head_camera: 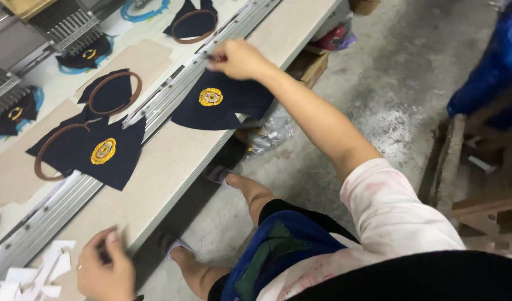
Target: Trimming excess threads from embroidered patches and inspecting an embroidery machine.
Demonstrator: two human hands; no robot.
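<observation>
The dark navy cloth piece (225, 103) lies flat on the near strip of the surface (172, 161), just under the right hand (239, 58). It is cut with a pointed, panel-like outline and carries a round gold stitched badge (211, 97) near its upper edge; its lower right corner hangs a little past the surface's edge. The badge looks finished, so the stitching on this piece appears done, and judging from how it lies, it is already out of its hoop and off the machine side.

The right hand rests at the top edge of that piece, fingers pinched narrow around something small and reddish; what it is cannot be told. A second cloth piece with badge (105, 150) lies further left across the metal rail (155, 108), seemingly with a brown hoop (47, 150) at its far end, so it looks not yet freed. Beyond the rail more hooped navy pieces (112, 92) sit under the machine heads (66, 25), so more appears left to handle.

The left hand (103, 267) is at the near left, fingers curled loosely over the surface beside a heap of white scraps (36, 273); whether it holds anything cannot be told.
</observation>
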